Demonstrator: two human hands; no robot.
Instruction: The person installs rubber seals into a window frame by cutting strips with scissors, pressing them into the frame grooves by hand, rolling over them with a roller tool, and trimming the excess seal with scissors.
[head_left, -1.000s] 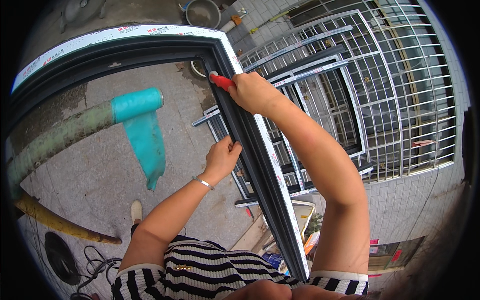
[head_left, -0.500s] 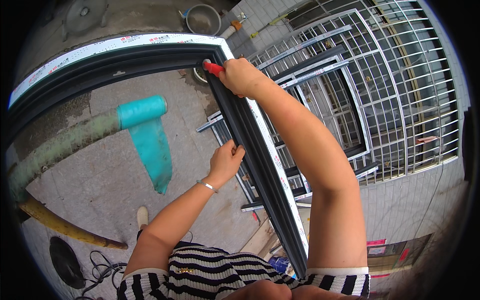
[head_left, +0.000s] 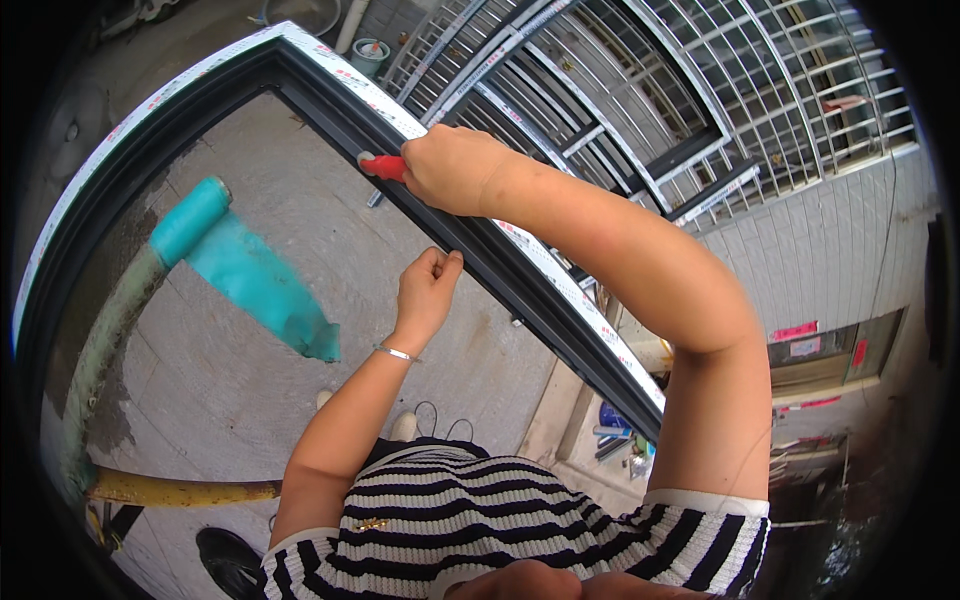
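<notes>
A large dark window frame (head_left: 325, 122), with white printed film on its outer face, stretches across in front of me. My right hand (head_left: 452, 170) is closed round a red-handled spline roller (head_left: 388, 167). The small pale wheel at the roller's tip rests against the groove of the frame's right-hand side. Lower along that same side, my left hand (head_left: 425, 295) is closed in a pinch at the inner edge. Whatever lies between its fingers is too small or hidden to make out.
Through the frame's opening, a turquoise-wrapped roll (head_left: 190, 220) with a hanging flap sits on a post. A yellow bar (head_left: 185, 489) crosses at lower left. Metal window grilles (head_left: 760, 80) and more frames stand at the right. A bucket (head_left: 371, 55) is beyond the frame.
My right hand has brought the roller from the frame's far corner down along its side, toward me. The left hand remains pinched at the inner edge. My view has turned.
</notes>
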